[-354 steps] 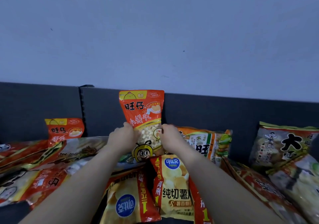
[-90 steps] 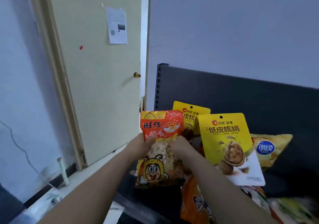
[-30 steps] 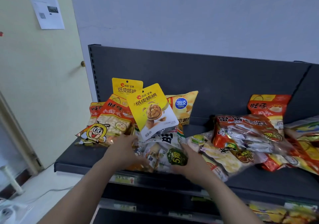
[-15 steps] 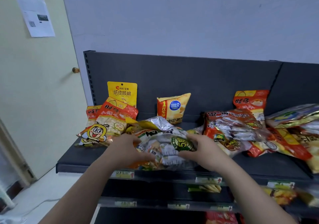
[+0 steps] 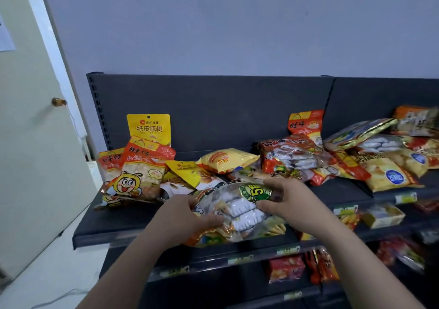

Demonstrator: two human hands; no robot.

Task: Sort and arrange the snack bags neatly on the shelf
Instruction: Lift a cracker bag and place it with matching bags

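My left hand [image 5: 187, 216] and my right hand [image 5: 285, 201] grip a large clear rice-cracker bag [image 5: 237, 211] with a green round label, held at the front edge of the dark shelf [image 5: 114, 225]. Left of it lean two orange bee-cartoon bags [image 5: 137, 173], with a yellow walnut bag [image 5: 149, 128] upright behind them. Another yellow walnut bag [image 5: 187, 173] lies flat beside them. A yellow chip bag [image 5: 225, 160] lies behind the held bag. A red rice-cracker bag [image 5: 289, 156] and an orange bag [image 5: 305, 124] sit to the right.
A heap of mixed snack bags [image 5: 384, 156] covers the shelf's right section. Lower shelves [image 5: 297, 270] hold more snacks and price tags. A pale door [image 5: 35, 142] with a knob stands at the left, white floor below it.
The yellow chip bag has tipped over from upright to lying flat. Both hands have pulled the clear cracker bag forward and lifted it slightly; a yellow walnut bag now lies uncovered beside it.
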